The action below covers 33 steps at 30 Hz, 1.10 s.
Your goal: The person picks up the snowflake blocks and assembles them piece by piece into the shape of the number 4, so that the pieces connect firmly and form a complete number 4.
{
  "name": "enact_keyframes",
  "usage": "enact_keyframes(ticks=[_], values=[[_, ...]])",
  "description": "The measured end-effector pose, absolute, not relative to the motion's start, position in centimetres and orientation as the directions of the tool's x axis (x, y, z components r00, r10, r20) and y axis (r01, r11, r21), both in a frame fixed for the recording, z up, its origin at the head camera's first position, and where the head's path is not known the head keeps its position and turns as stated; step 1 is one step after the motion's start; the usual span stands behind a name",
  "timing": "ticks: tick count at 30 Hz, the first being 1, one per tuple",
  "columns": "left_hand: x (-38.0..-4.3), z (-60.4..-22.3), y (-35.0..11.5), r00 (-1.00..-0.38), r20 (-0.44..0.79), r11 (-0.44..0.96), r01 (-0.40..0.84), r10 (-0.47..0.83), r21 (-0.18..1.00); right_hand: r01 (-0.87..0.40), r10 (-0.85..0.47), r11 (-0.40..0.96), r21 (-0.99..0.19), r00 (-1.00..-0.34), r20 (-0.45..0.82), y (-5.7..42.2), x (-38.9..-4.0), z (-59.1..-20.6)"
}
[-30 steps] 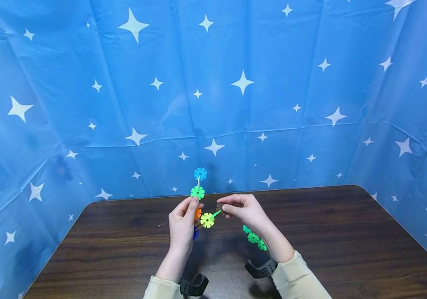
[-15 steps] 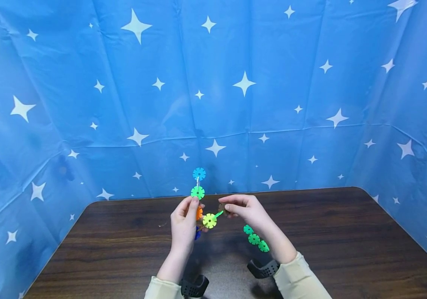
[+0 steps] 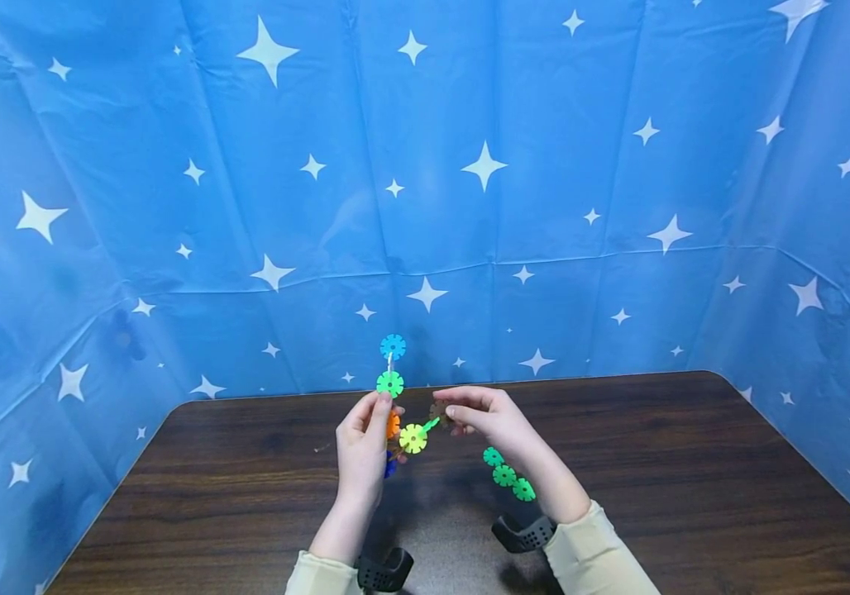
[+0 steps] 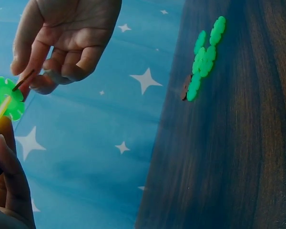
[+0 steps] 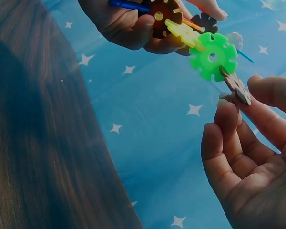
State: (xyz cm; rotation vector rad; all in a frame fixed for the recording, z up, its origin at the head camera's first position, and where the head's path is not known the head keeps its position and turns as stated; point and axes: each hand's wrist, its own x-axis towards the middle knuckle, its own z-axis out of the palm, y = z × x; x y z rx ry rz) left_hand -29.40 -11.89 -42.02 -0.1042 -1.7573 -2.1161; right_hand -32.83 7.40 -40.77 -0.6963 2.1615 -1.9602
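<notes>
My left hand (image 3: pixel 361 446) grips a linked chain of notched plastic discs. A light blue disc (image 3: pixel 393 346) tops it, above a green disc (image 3: pixel 389 383). An orange disc (image 3: pixel 393 425) shows by the fingers, with a yellow disc (image 3: pixel 413 439) to its right. In the right wrist view, another green disc (image 5: pixel 212 57) joins the yellow one, and a brown disc (image 5: pixel 238 90) sits at its slot. My right hand (image 3: pixel 492 417) holds that brown disc at the thumb and fingertips. Some chain pieces are hidden behind the left hand.
Several green discs (image 3: pixel 503 476) lie on the dark wood table (image 3: pixel 656 463) beside the right forearm. In the left wrist view, a brown piece (image 4: pixel 186 87) lies against them. A blue star-patterned curtain (image 3: pixel 425 223) surrounds the table's back and sides.
Both hands keep their holds at nearly the same place. The top of the chain has tilted slightly to the left.
</notes>
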Motion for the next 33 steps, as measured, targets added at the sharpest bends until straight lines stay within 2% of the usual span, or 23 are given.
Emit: enact_keyframes(ticks=[6, 14, 22, 26, 33], values=[[-29.4, -41.9, -12.0, -0.928, 0.278, -0.155, 0.321, -0.248, 0.934, -0.215, -0.412, 0.068, -0.974, -0.895, 0.169, 8.3, -33.2, -41.0], [-29.4, -42.0, -12.3, -0.930, 0.271, -0.166, 0.316, -0.250, 0.934, -0.113, -0.457, 0.072, -0.991, -0.887, 0.068, 11.3, -34.2, -42.6], [-29.2, -42.0, -12.1, -0.916, 0.310, -0.155, 0.355, -0.254, 0.922, -0.163, -0.412, 0.307, -0.938, -0.911, 0.023, 15.6, -35.0, -44.6], [-29.3, -41.8, -12.2, -0.923, 0.288, -0.161, 0.334, -0.254, 0.929, -0.218, -0.444, 0.421, -0.881, -0.896, 0.010, 17.7, -35.2, -45.2], [-29.4, -41.8, -12.2, -0.928, 0.277, -0.173, 0.324, -0.247, 0.930, -0.255, -0.486, 0.513, -0.820, -0.873, -0.033, 19.9, -35.3, -45.9]])
